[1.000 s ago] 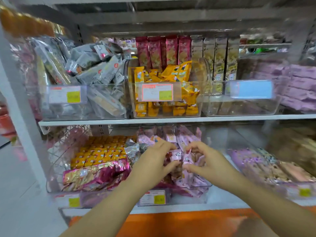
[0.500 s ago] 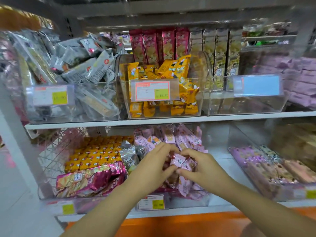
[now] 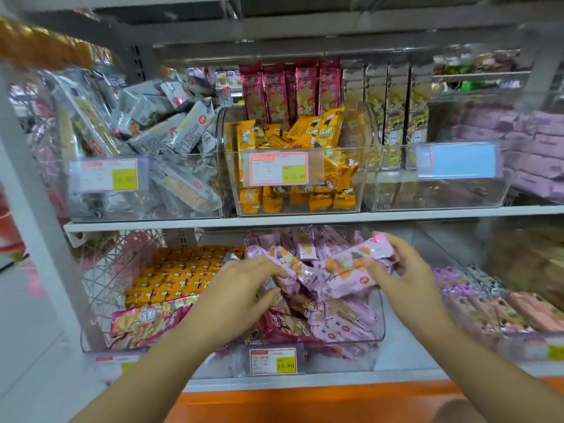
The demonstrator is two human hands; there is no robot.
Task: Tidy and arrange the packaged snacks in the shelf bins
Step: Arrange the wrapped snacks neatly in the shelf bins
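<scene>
Head view: in the clear middle bin (image 3: 380, 328) on the lower shelf (image 3: 403, 357), pink snack packs (image 3: 345, 319) lie jumbled with dark red packs (image 3: 283, 326). The right hand (image 3: 406, 270) has its grip closed round a raised pink pack (image 3: 351, 267). The left hand (image 3: 241, 288) pinches a second pink pack (image 3: 290, 264) beside it. The yellow packs (image 3: 177, 276) in the wire basket (image 3: 100, 270) sit in rows, so tidying looks about midway.
</scene>
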